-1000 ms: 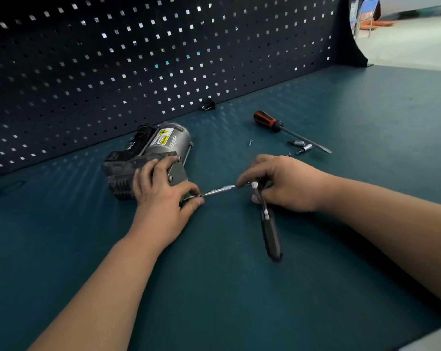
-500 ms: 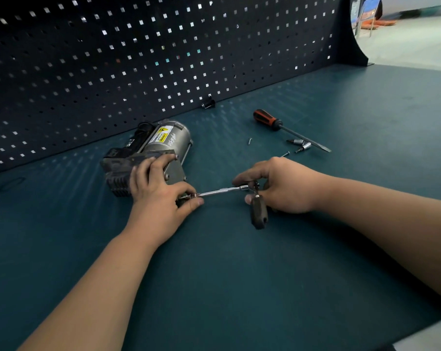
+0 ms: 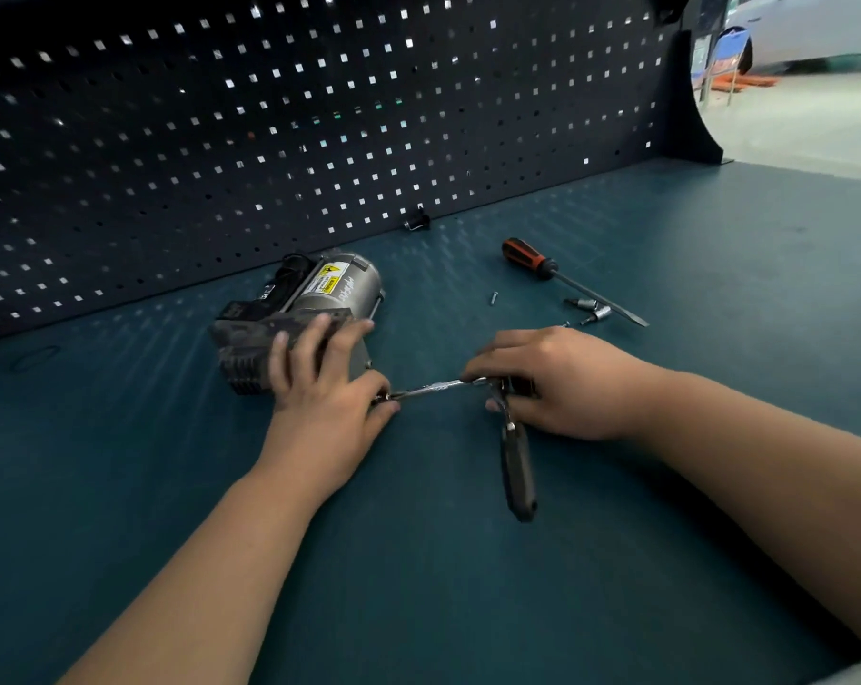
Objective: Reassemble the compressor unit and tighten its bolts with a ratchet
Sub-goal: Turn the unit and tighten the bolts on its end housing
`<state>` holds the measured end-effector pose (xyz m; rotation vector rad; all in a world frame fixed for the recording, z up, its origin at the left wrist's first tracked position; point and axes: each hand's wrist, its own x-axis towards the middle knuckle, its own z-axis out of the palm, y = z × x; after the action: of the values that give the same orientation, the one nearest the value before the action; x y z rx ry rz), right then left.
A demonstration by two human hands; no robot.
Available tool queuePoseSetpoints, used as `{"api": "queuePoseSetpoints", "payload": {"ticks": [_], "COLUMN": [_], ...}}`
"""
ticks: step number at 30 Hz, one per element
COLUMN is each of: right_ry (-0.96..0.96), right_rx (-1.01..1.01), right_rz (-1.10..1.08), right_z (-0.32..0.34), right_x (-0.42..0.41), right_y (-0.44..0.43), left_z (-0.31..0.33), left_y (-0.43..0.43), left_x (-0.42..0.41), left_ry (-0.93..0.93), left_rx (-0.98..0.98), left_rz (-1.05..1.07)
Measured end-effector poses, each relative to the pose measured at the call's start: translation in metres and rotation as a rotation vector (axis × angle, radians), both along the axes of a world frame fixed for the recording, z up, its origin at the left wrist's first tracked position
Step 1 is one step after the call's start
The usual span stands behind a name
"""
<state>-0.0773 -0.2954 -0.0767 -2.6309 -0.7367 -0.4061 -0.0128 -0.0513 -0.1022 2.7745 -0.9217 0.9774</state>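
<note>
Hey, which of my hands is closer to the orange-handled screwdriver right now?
The right hand. It lies just in front of the screwdriver, holding the ratchet; the left hand is farther off to the left, gripping the compressor.

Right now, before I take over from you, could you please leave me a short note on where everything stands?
Left hand grips the compressor, thumb by the extension bar tip.
Right hand holds the ratchet at its head; the bar runs to the compressor's near end.
Done: unit looks assembled; the bolt itself is hidden by the thumb.
Left: finish tightening; a loose screw, two bits and the screwdriver lie farther back.
</note>
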Motion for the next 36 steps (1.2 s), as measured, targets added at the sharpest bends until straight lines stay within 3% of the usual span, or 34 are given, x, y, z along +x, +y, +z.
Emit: {"api": "queuePoseSetpoints", "payload": {"ticks": [5,11,15,18,21,23,26,29,31,33,35,36], "right_ry": [0.011,0.002,0.049,0.008,0.109,0.237,0.395,0.341,0.175,0.058,0.147,0.228], "right_rx": [0.079,-0.022,-0.059,0.115,0.247,0.353,0.604,0.610,0.556,0.876,1.301,1.342], "right_rz": [0.001,-0.063,-0.080,-0.207,-0.294,-0.213,-0.147,-0.317,-0.550,-0.777,-0.836,-0.842], "right_z": [0.005,0.005,0.004,0.008,0.002,0.000,-0.005,0.002,0.015,0.025,0.019,0.010], "right_x": [0.003,0.004,0.001,0.005,0.010,0.010,0.012,0.020,0.026,0.026,0.025,0.028], "right_y": [-0.008,-0.014,-0.016,-0.028,-0.031,-0.026,-0.014,-0.024,-0.062,-0.112,-0.137,-0.139], "left_z": [0.003,0.006,0.004,0.007,0.016,0.023,0.024,0.019,0.014,0.017,0.027,0.031], "left_y": [-0.015,-0.018,-0.003,0.019,0.020,0.002,-0.034,-0.051,-0.048,-0.042,-0.059,-0.078], "left_x": [-0.005,0.002,0.009,0.013,0.005,-0.005,-0.016,-0.023,-0.027,-0.027,-0.016,-0.009], "left_ry": [-0.123,-0.072,-0.103,-0.058,0.015,0.040,0.261,0.430,0.469,0.520,0.523,0.544], "left_rx": [0.030,0.023,0.130,0.158,0.092,0.053,0.188,0.158,0.225,0.265,0.158,0.084], "left_rz": [0.013,-0.003,-0.044,0.038,0.184,0.135,-0.018,-0.090,-0.085,0.031,0.058,0.055]}}
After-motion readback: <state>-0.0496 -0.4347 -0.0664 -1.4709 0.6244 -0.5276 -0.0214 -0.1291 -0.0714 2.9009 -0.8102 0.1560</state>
